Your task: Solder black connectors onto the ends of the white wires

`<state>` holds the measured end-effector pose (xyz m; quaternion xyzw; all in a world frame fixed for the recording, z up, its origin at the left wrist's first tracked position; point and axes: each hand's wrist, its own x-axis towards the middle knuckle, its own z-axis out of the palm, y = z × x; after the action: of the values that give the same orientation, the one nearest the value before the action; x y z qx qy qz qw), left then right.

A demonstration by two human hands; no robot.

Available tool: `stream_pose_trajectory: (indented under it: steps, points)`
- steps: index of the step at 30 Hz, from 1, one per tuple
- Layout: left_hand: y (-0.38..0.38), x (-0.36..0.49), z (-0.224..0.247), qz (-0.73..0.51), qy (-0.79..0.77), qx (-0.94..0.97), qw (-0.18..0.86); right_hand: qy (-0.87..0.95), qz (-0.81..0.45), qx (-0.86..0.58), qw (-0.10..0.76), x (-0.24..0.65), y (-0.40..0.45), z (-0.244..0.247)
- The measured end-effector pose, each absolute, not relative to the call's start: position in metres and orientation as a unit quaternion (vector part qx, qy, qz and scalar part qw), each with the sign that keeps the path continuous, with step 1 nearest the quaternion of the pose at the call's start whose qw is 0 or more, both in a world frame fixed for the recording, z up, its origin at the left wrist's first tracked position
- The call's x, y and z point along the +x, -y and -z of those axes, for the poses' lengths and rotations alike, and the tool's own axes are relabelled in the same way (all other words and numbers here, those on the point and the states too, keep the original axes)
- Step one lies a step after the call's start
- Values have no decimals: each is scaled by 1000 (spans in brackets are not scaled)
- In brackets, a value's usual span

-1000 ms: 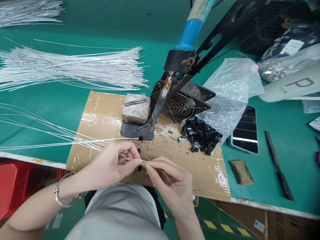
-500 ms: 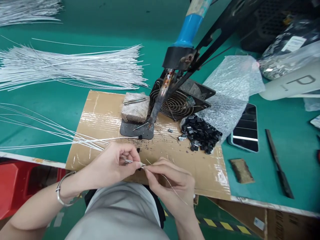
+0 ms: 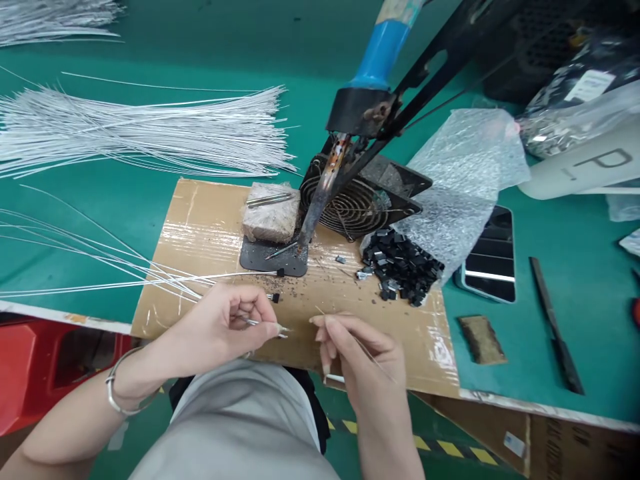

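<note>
My left hand (image 3: pixel 240 323) pinches white cables (image 3: pixel 255 323) between thumb and forefinger; their bare ends point right. Apart from it, to the right, my right hand (image 3: pixel 365 353) is closed on a thin wire (image 3: pixel 371 359), perhaps solder. Below its fingers a short white piece (image 3: pixel 336 378) shows; I cannot tell what it belongs to. Two small black connectors, one at the end of a white cable (image 3: pixel 240 274) and another connector (image 3: pixel 273 298) just above my left hand, lie on the cardboard (image 3: pixel 195 210). A soldering iron (image 3: pixel 326 183) in a stand slants down above them.
Loose black connectors (image 3: pixel 400 263) spill from a bubble bag (image 3: pixel 463 167). Behind the iron lies a fan (image 3: pixel 355 210); beside it is a block with metal pins (image 3: pixel 273 213). A large bundle of white cables (image 3: pixel 150 130) lies left. A phone (image 3: pixel 490 257), brown pad (image 3: pixel 483 340) and file (image 3: pixel 555 323) lie right.
My right hand has moved right and away from my left, taking the thin wire off the cable ends. The left hand stays nearly in place, cables still pinched.
</note>
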<state>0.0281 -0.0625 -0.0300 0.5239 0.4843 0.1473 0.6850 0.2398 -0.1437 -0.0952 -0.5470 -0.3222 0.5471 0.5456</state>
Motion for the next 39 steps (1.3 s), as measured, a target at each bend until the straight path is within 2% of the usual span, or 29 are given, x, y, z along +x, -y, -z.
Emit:
stream_pose_trajectory:
  steps: [4, 13, 20, 26, 39]
  points:
    - [63, 27, 30, -155, -475, 495, 711, 324, -565, -543, 530, 221, 146, 87]
    - [68, 27, 29, -195, -478, 543, 662, 359, -584, -484, 543, 206, 145, 90]
    - [69, 26, 29, -199, -476, 537, 668, 417, -474, -533, 562, 208, 143, 84]
    - [69, 27, 30, -197, -467, 522, 686, 504, -394, -541, 546, 208, 145, 82]
    - [72, 26, 31, -188, -466, 518, 692, 525, -385, -532, 542, 208, 141, 80]
